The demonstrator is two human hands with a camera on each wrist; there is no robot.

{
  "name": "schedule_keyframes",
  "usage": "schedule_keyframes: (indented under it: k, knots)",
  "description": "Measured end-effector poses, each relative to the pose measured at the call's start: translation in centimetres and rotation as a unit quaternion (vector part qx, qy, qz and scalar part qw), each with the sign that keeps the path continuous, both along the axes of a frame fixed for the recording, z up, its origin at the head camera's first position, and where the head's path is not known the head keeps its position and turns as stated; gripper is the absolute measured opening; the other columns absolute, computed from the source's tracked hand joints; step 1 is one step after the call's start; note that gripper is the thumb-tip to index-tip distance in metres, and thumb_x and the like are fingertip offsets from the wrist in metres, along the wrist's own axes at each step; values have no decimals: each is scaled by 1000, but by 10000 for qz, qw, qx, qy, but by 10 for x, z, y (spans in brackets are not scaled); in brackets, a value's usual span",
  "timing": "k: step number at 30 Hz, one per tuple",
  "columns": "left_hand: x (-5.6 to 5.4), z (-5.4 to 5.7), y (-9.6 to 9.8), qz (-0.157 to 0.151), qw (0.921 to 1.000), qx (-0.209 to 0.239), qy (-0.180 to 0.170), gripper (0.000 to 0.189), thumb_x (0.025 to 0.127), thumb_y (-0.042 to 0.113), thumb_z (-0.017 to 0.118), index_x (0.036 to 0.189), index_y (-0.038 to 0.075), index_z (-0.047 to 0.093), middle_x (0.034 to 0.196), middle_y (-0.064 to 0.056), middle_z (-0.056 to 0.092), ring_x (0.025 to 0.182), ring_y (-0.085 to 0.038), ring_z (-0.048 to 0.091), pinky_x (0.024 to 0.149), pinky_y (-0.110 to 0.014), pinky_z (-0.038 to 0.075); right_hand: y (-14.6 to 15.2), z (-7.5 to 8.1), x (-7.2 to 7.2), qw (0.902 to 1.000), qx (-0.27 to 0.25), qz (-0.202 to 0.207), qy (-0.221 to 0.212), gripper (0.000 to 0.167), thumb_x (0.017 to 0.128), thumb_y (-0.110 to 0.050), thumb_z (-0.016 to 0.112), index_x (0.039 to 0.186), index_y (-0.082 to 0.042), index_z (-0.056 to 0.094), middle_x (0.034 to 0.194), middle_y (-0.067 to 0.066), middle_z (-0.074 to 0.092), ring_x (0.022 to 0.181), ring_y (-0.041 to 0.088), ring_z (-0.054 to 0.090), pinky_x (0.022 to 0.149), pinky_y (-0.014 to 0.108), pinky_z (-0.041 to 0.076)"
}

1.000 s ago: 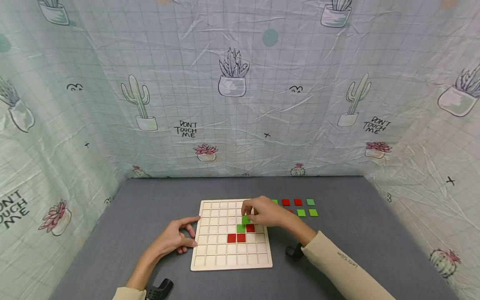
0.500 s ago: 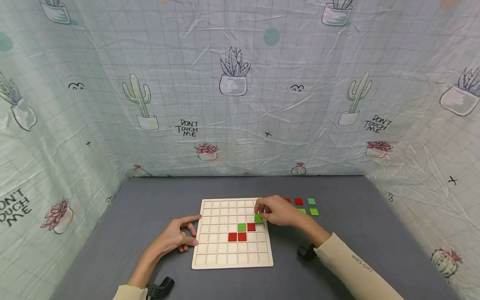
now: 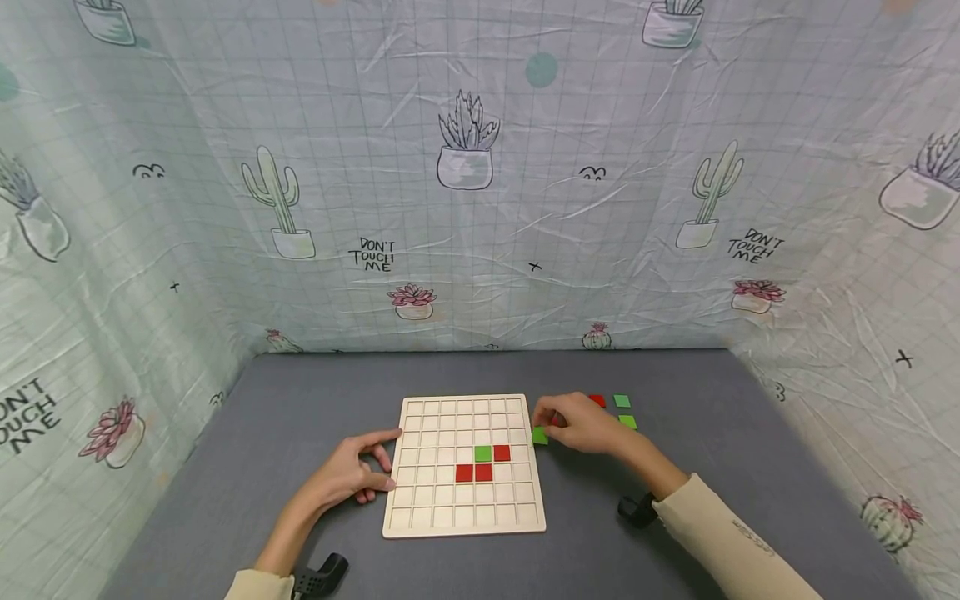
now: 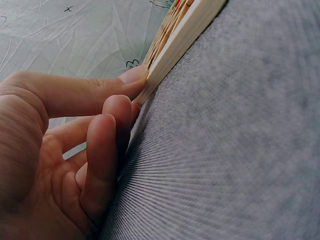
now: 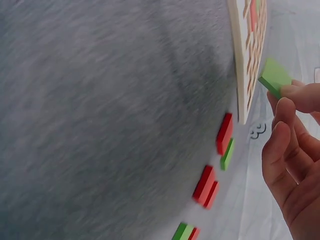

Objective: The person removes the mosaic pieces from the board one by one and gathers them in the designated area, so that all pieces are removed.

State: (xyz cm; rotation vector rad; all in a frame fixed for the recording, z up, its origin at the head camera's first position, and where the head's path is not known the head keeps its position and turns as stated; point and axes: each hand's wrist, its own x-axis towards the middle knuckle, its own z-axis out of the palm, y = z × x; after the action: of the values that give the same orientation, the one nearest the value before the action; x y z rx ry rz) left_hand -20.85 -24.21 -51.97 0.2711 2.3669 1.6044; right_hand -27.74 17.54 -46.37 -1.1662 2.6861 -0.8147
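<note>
A wooden board (image 3: pixel 431 521) with a grid of square cells lies on the grey table. One green tile (image 3: pixel 482 453) and three red tiles (image 3: pixel 483 472) sit in cells around its middle. My left hand (image 3: pixel 347 475) touches the board's left edge with the tips of an extended index finger and thumb; the left wrist view shows the thumb (image 4: pixel 132 76) against the rim and other fingers bent beside it. Just off the board's right edge, my right hand (image 3: pixel 573 422) pinches a green tile (image 5: pixel 275 75) by one corner, raised and tilted.
On the table right of the board lie several loose tiles, among them a red tile (image 3: pixel 597 401) and a green tile (image 3: pixel 622 401); my right hand hides some of them. A patterned cloth (image 3: pixel 480 325) rises behind the table (image 3: pixel 330 379) and along both sides.
My right hand has carried the pinched green tile rightward, from over the board to just beyond its right edge. My left hand has stayed at the left edge.
</note>
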Motion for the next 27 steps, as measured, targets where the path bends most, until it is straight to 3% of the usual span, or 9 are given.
schedule_keyframes:
  k: [8, 16, 27]
  knots:
    - [0, -2, -1, -20, 10000, -66, 26, 85, 78, 5, 85, 154, 3, 47, 93, -14, 61, 49, -15, 56, 43, -31, 51, 19, -5, 3, 9999, 47, -74, 52, 14, 95, -4, 68, 101, -16, 72, 96, -3, 74, 78, 2, 63, 71, 23, 53]
    - [1, -1, 1, 91, 9999, -127, 24, 85, 77, 4, 86, 154, 3, 48, 93, -13, 62, 48, -15, 56, 43, -31, 51, 29, -9, 4, 9999, 101, -130, -6, 14, 94, -4, 69, 100, -17, 71, 89, -6, 71, 71, -2, 54, 69, 22, 51]
    - [1, 0, 0, 33, 9999, -142, 44, 85, 78, 6, 85, 154, 4, 47, 93, -13, 62, 49, -13, 57, 43, -30, 52, 32, -14, 8, 9999, 74, -119, -48, 13, 93, -3, 70, 100, -14, 71, 90, -2, 72, 75, 0, 56, 69, 22, 52]
